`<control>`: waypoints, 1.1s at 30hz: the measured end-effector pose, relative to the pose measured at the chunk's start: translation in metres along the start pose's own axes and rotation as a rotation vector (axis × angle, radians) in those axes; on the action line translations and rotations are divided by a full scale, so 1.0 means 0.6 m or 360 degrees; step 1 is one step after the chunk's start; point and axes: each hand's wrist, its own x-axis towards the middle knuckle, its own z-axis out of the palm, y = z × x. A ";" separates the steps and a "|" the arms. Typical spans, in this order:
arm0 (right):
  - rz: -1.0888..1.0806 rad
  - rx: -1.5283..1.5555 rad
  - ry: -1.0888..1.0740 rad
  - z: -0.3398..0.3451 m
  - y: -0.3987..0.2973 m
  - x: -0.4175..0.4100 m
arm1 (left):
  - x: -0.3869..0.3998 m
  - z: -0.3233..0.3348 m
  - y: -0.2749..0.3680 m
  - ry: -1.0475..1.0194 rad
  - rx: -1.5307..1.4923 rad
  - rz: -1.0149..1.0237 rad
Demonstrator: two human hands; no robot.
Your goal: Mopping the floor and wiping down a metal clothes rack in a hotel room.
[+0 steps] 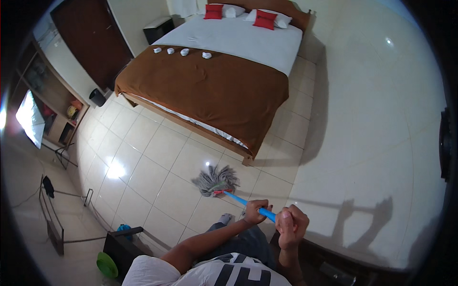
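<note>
Both of my hands grip the blue handle of a string mop. My left hand is closed around the lower part of the shaft, and my right hand is closed near its upper end. The mop's grey string head, with a red connector, lies spread on the cream tiled floor, a little way from the foot of a wooden bed. A brown blanket covers the foot end of that bed, with several small rolled white cloths on it.
The bed's wooden leg stands beyond the mop head. A pale wall rises at the right. Dark furniture is beside me at the lower right. At the left are a black bin, a metal rack and a green round object.
</note>
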 end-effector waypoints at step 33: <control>-0.0527 -0.0334 0.0861 0.000 -0.005 -0.241 | -0.121 0.058 0.010 -0.1226 -0.0006 0.0653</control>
